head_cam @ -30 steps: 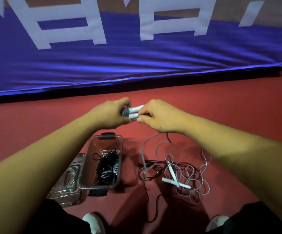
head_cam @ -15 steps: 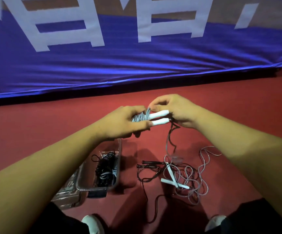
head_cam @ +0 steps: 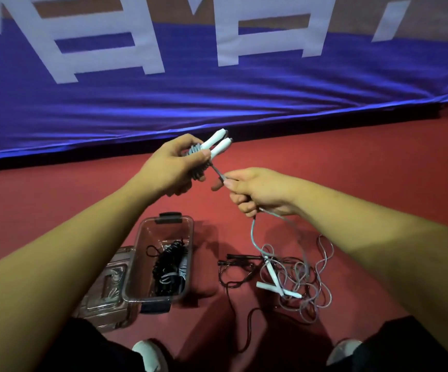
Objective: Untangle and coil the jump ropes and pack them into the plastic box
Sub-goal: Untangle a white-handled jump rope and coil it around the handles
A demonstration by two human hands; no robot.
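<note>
grey cord (head_cam: 198,170) is wound round the paired white handles (head_cam: 216,143), which our left hand (head_cam: 169,170) clamps in curled fingers and thumb. our right hand (head_cam: 260,191) pinches the free strand (head_cam: 219,174) just beside the winding, fingers closed on it, and the rest drops to the tangle of ropes (head_cam: 298,285) on the red floor (head_cam: 365,162). we judge each turn should go on taut and flat beside the last, feeding slack slowly so no knot lifts. the clear plastic box (head_cam: 137,253) sits near our left shoe (head_cam: 147,353), a black coiled rope (head_cam: 169,261) inside, its lid (head_cam: 102,291) beside it. a blue banner (head_cam: 217,103) with white characters hangs behind.
</note>
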